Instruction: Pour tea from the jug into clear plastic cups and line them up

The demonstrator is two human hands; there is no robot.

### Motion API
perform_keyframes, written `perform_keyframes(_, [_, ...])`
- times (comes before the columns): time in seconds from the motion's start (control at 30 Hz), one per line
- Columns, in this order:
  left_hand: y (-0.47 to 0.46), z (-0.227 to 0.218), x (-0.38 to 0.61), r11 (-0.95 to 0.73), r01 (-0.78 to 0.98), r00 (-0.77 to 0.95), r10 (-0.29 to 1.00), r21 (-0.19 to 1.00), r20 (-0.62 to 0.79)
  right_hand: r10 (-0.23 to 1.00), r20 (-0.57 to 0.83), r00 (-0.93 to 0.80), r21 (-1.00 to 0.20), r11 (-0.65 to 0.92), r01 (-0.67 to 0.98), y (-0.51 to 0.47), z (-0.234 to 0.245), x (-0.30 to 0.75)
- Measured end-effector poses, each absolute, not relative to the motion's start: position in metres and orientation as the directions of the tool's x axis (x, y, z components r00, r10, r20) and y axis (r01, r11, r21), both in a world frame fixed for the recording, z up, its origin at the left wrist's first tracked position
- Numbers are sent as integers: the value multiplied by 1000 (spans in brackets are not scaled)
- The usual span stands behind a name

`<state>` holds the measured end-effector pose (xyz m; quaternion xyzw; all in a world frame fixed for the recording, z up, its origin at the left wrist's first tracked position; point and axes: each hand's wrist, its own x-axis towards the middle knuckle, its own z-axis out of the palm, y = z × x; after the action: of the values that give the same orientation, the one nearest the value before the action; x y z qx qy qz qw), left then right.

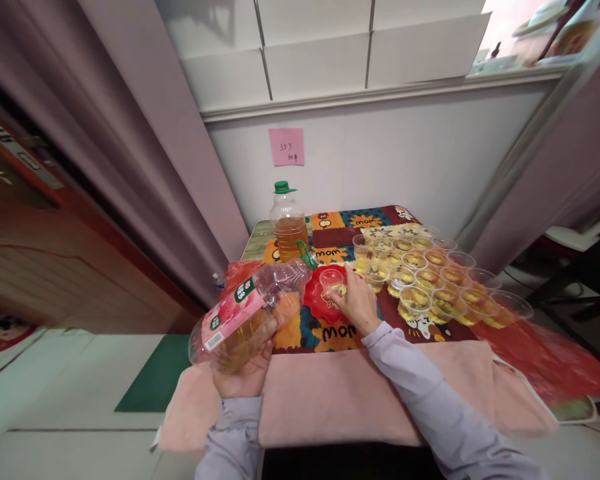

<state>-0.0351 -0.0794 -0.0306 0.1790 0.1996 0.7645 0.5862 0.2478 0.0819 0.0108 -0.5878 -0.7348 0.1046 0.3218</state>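
A large clear plastic bottle (245, 303) with a pink label lies tilted in my left hand (245, 370), which wraps it from below. Amber liquid fills its lower part, and its neck points right toward a red scalloped plate (313, 303). Over that plate, my right hand (357, 300) closes its fingers on a small clear plastic cup (331, 279). Whether the cup holds liquid is hard to make out. To the right of this hand stand several clear cups (415, 300) of yellow liquid in close rows.
A second bottle (291, 230) with a green cap stands at the back left of the table. A patterned mat (330, 237) and a pink cloth (330, 400) cover the table. Red plastic sheeting (545, 360) hangs at the right. Behind is a wall with a pink note (287, 147).
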Motion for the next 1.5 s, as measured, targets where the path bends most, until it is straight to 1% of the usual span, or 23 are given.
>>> perform_keyframes(0.07, [-79, -29, -37, -226, -821, -245, 969, 525, 34, 884, 466, -37, -634, 363, 683, 72, 9, 248])
perform_keyframes(0.13, [-81, -27, -40, -184, -821, -229, 973, 541, -16, 857, 514, 34, -753, 431, 498, 59, 5, 243])
perform_keyframes(0.2, [-85, -25, -44, -145, -823, -198, 979, 549, -38, 866, 494, 73, -838, 451, 308, 44, -1, 234])
perform_keyframes(0.23, [-87, -24, -46, -139, -826, -181, 983, 546, -23, 875, 478, 77, -862, 450, 235, 37, -4, 229])
perform_keyframes(0.3, [-91, -23, -51, -144, -834, -150, 988, 533, 33, 891, 450, 56, -888, 440, 136, 23, -11, 220])
perform_keyframes(0.37, [-96, -23, -55, -170, -833, -145, 985, 526, 89, 903, 430, 4, -900, 428, 84, 12, -17, 214])
perform_keyframes(0.47, [-103, -19, -62, -173, -830, -136, 985, 531, 109, 906, 415, -81, -905, 420, 61, 2, -21, 212])
perform_keyframes(0.57, [-108, -10, -67, -139, -843, -128, 990, 520, 57, 903, 410, -129, -905, 420, 66, -1, -21, 213])
perform_keyframes(0.73, [-110, 10, -67, -138, -808, -191, 981, 573, -33, 886, 448, -123, -882, 460, 102, 1, -22, 211])
perform_keyframes(0.87, [-108, 22, -63, -110, -781, -231, 965, 615, -121, 885, 449, -127, -879, 463, 117, 2, -24, 211])
perform_keyframes(0.93, [-107, 23, -62, -99, -772, -240, 960, 628, -143, 882, 451, -138, -877, 466, 113, 2, -24, 211])
perform_keyframes(1.2, [-101, 25, -59, -70, -738, -256, 950, 672, -182, 879, 445, -172, -881, 464, 91, 2, -24, 210])
perform_keyframes(1.3, [-101, 28, -59, -80, -743, -257, 951, 664, -172, 879, 444, -174, -882, 463, 85, 2, -24, 210])
perform_keyframes(1.5, [-100, 29, -61, -70, -779, -205, 968, 623, -148, 885, 427, -186, -890, 447, 84, 2, -25, 209])
